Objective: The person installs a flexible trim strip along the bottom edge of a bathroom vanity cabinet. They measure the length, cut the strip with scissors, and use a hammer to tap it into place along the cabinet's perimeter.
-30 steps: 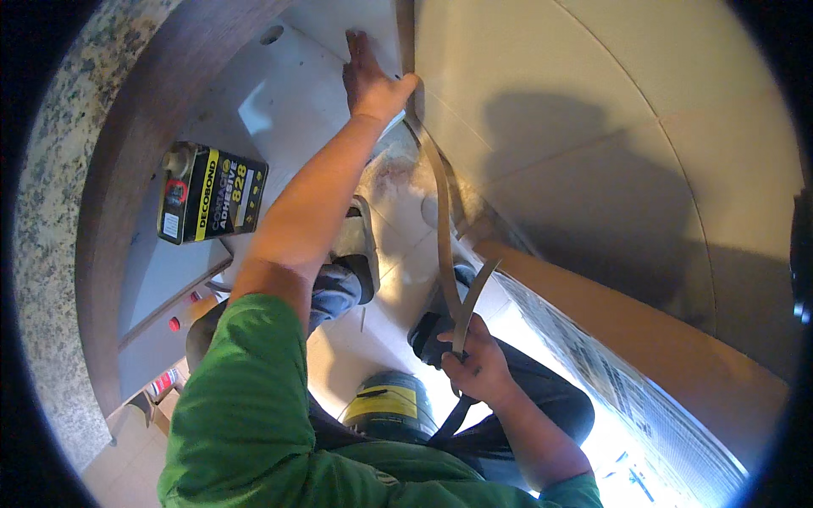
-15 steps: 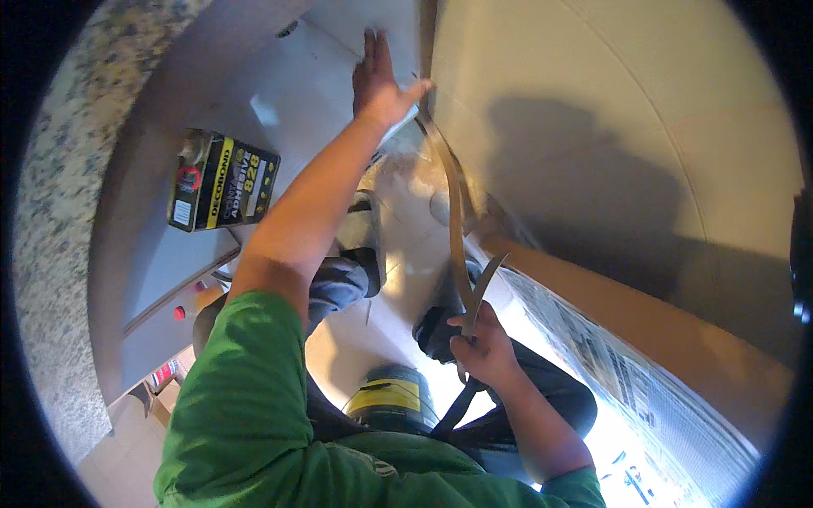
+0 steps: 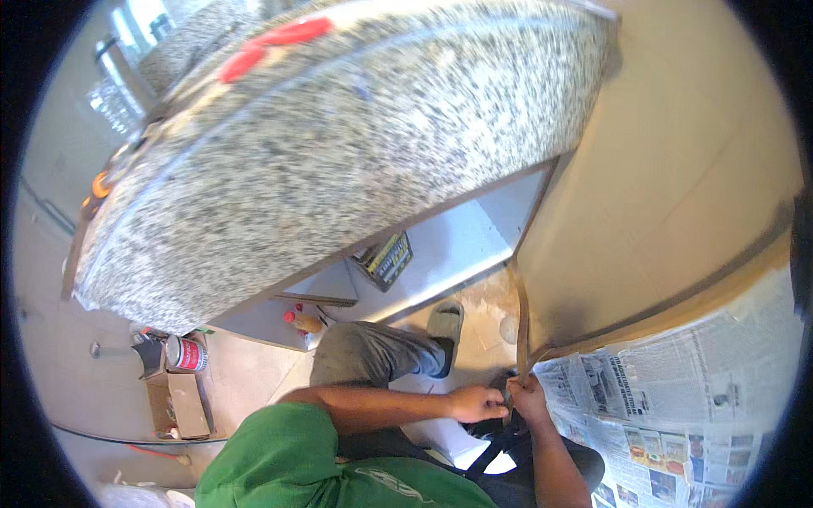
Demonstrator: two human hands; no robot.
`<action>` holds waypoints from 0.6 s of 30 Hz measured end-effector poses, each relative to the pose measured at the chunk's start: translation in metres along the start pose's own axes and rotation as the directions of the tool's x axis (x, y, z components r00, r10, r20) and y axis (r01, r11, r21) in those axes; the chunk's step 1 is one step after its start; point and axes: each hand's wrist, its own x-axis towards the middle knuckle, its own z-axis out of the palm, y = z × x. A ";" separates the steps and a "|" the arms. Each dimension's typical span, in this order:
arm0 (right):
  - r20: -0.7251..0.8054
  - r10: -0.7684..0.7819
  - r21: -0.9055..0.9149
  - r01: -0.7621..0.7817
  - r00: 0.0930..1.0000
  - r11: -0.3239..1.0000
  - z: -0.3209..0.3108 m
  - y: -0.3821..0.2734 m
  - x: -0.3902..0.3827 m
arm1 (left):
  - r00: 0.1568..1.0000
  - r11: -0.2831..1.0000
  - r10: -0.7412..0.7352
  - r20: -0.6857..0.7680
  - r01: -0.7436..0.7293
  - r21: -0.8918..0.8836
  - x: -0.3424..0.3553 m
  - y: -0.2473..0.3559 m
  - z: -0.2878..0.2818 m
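Tape strip (image 3: 521,326) runs up the wall edge from the floor, its lower end between my hands. Left hand (image 3: 476,403) pinches that end, grip narrow; right hand (image 3: 529,396) closes on it just beside. Best peeled slowly, kept close to the wall. Newspaper (image 3: 677,389) covers the floor alongside; granite tabletop (image 3: 356,144) overhead.

A rectangular black-and-yellow box (image 3: 385,258) stood tilted on the grey cabinet shelf (image 3: 457,245), near its left end. 1 round can with a red-and-white label (image 3: 185,354) sat on the floor beside an open brown carton (image 3: 180,405).
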 end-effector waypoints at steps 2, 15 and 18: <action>0.139 0.023 0.030 -0.028 0.990 0.999 0.001 0.002 0.003 | 0.987 0.994 0.009 -0.160 -0.025 -0.102 -0.007 0.003 0.022; 0.134 0.132 0.428 -0.178 0.982 0.886 0.008 0.009 -0.012 | 0.944 0.696 -0.180 -0.277 -0.077 -0.714 -0.006 0.032 0.043; 0.172 0.073 0.502 -0.152 0.982 0.851 0.008 0.024 -0.002 | 0.969 0.523 -0.217 -0.119 0.013 -0.852 0.011 0.018 0.044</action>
